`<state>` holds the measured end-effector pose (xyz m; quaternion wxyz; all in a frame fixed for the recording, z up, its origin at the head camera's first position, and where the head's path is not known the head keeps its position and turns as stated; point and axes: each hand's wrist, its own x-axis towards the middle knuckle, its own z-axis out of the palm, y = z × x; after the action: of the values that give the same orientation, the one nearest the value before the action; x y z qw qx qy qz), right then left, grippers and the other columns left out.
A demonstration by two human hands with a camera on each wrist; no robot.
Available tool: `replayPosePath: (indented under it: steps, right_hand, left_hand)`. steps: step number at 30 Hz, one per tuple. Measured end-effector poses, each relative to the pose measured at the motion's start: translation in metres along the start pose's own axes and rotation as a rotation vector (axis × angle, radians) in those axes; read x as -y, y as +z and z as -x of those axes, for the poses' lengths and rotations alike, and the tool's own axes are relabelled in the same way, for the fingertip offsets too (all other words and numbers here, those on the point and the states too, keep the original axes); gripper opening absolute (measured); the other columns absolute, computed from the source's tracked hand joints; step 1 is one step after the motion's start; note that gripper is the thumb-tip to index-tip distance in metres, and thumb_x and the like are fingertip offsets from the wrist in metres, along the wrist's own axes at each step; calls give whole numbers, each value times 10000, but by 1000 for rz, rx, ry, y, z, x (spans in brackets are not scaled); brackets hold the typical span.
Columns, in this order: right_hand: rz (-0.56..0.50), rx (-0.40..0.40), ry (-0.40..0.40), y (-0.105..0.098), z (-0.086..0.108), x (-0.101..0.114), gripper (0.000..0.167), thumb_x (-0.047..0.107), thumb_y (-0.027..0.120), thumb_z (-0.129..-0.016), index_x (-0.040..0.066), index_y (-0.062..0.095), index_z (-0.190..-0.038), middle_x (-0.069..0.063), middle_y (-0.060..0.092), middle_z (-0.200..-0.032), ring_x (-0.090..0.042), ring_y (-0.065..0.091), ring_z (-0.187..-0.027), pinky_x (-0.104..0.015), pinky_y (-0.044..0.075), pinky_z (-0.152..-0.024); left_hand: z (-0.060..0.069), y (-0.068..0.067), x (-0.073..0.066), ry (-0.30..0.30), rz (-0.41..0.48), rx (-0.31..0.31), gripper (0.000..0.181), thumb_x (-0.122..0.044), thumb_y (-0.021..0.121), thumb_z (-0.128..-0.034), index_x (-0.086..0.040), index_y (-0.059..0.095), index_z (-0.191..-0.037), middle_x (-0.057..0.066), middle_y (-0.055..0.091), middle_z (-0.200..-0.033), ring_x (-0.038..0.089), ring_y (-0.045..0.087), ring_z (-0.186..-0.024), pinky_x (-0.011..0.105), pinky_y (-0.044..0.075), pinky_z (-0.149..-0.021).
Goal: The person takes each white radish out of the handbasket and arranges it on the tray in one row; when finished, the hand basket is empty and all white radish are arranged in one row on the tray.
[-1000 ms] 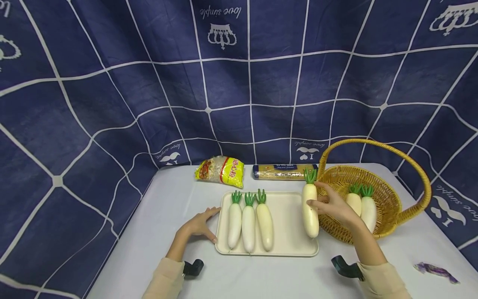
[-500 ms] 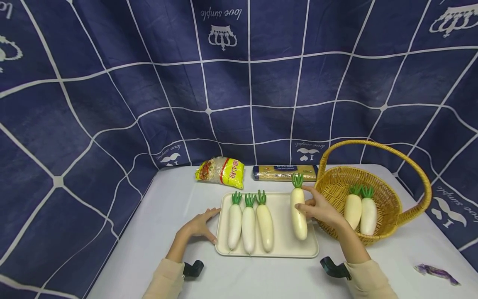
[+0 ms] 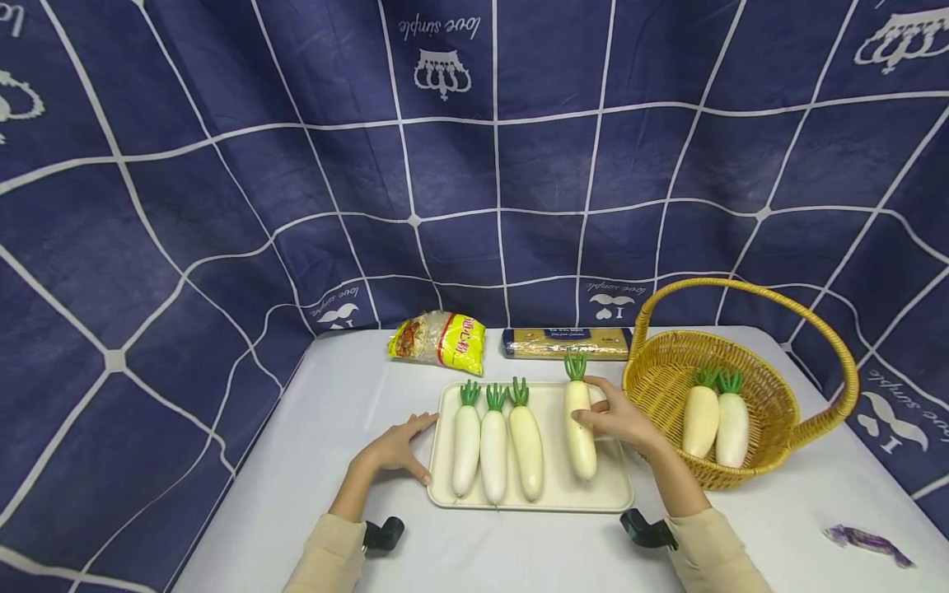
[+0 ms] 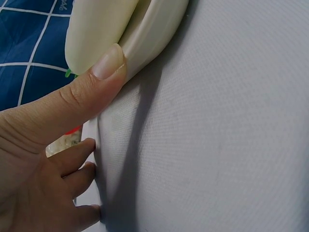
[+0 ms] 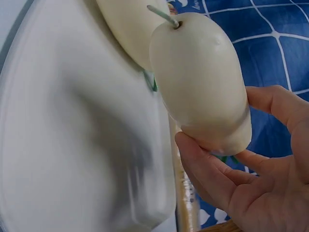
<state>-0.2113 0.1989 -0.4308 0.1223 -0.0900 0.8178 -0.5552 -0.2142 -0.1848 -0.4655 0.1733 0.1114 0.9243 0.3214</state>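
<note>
My right hand [image 3: 621, 417] grips a white radish [image 3: 579, 432] with green leaf stubs, above the right half of a cream tray [image 3: 549, 494]. In the right wrist view, thumb and fingers close around the leafy end of that radish [image 5: 200, 72], and its shadow falls on the tray. Three more white radishes [image 3: 494, 453] lie side by side on the tray's left half, leaves pointing away from me. At the tray's left edge rests my left hand [image 3: 393, 449], fingers spread. The left wrist view shows its thumb [image 4: 108, 63] touching the tray's rim.
A wicker basket [image 3: 787, 387] with a tall handle stands to the right, holding two radishes [image 3: 732, 428]. Behind the tray lie a yellow food bag [image 3: 437, 339] and a long packet of noodles [image 3: 567, 343]. A purple wrapped sweet [image 3: 867, 545] lies at the front right.
My right hand has carried the radish leftward, from beside the basket to farther over the tray. The left hand stays put at the tray's edge.
</note>
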Motion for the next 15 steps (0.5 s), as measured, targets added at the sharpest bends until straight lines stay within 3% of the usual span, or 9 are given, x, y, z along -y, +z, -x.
replayPosePath:
  steps: [5, 15]
  right_hand:
    - [12, 5, 5, 2, -4, -7, 766, 154, 645, -842, -25, 209, -1446, -198, 652, -899, -199, 637, -762, -328, 565, -700]
    - [39, 2, 17, 5, -8, -15, 778, 172, 655, -829, -34, 220, -1442, -195, 663, -892, -221, 652, -775, -350, 571, -709]
  left_hand:
    - [1, 0, 0, 7, 5, 6, 1074, -166, 910, -486, -74, 399, -1426, 209, 316, -1486, 427, 202, -1387, 614, 175, -1102]
    - [2, 1, 0, 12, -7, -11, 1062, -150, 912, -472, -76, 424, -1412, 212, 341, -1472, 419, 240, -1377, 596, 206, -1101]
